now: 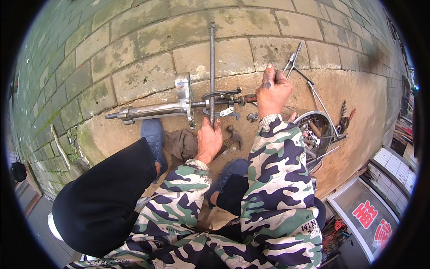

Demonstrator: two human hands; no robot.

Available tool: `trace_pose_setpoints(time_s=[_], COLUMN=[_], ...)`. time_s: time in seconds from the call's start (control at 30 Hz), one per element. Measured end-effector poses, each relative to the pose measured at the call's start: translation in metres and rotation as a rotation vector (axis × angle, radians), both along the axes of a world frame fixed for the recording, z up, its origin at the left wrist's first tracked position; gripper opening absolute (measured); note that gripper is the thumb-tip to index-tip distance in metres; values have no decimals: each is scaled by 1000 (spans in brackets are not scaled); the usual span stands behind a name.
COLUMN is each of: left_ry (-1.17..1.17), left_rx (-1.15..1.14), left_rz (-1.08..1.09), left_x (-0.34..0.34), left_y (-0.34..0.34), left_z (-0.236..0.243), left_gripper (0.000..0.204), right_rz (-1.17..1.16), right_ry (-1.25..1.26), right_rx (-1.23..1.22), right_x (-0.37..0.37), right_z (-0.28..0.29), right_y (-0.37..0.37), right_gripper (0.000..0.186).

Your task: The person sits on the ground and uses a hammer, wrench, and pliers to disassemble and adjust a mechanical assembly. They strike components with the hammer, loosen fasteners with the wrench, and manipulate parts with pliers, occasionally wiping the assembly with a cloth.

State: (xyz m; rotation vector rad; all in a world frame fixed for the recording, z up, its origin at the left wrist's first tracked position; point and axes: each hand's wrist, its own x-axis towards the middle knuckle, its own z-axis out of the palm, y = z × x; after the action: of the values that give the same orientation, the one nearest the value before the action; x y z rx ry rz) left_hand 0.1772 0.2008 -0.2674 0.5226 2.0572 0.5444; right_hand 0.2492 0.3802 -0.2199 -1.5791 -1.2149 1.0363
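Observation:
A long steel shaft assembly (152, 112) with an upright metal flange (182, 92) lies across the ground in front of my feet. At its right end sits a jawed puller (222, 102). My left hand (209, 141) is closed round the near end of a long metal bar (212, 58), which crosses the puller and points away from me. To the right, my right hand (273, 93) is closed on a red-handled wrench (250, 98) at the puller's screw end. The fingers partly hide its handle.
A round metal tub (312, 112) full of tools stands right of my right forearm. Long-handled socket wrenches (293, 62) lie beyond it, and a coil spring (343, 109) farther right. A hammer (234, 135) and brown rag (181, 143) lie between my shoes.

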Motion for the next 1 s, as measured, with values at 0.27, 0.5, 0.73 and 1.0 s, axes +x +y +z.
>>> trace_pose_setpoints(time_s=[0.27, 0.5, 0.73, 1.0], left_ry=[466, 445, 498, 532], left_rx=[353, -110, 85, 52], left_rz=[24, 16, 120, 175], left_x=[-39, -105, -90, -87], left_y=[22, 79, 80, 69], left_z=[63, -3, -5, -3], left_gripper=[23, 76, 45, 42], right_rz=[27, 47, 104, 170], right_ry=[-109, -103, -203, -348], right_rx=[58, 28, -16, -62], right_x=[1, -8, -1, -6], right_z=[6, 11, 6, 4], right_y=[2, 7, 11, 17], right_gripper=[38, 35, 34, 37])
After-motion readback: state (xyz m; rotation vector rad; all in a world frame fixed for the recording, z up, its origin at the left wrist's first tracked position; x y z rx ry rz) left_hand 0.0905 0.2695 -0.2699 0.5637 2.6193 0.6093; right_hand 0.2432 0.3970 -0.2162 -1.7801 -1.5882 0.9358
